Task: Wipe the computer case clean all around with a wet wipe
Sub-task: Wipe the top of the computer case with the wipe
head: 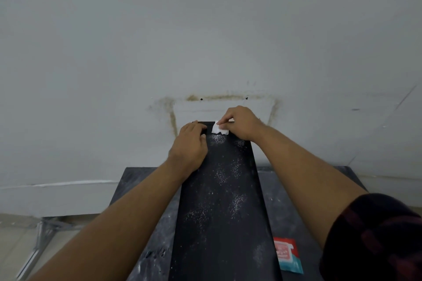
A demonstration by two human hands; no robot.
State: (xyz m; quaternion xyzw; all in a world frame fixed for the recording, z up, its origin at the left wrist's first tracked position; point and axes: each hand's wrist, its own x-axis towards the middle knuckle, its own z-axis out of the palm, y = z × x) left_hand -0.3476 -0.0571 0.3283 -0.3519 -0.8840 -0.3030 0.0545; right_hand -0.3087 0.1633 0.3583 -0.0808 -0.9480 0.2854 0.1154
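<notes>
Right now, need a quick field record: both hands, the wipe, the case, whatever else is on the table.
case: black rectangular computer case, standing on dark marbled tabletop; top speckled with white dust
wipe: small white folded wet wipe, on far end of case top
right hand: pinches the wipe
left hand: rests on far left of case top; whether it grips the edge is unclear
packet: red and teal sachet, flat on tabletop, right of case, near end
backdrop: white wall with brown stain marks

Arms outstretched, left hand [190, 141] palm-down; right hand [239, 122] pinching wet wipe [219, 129]
</notes>
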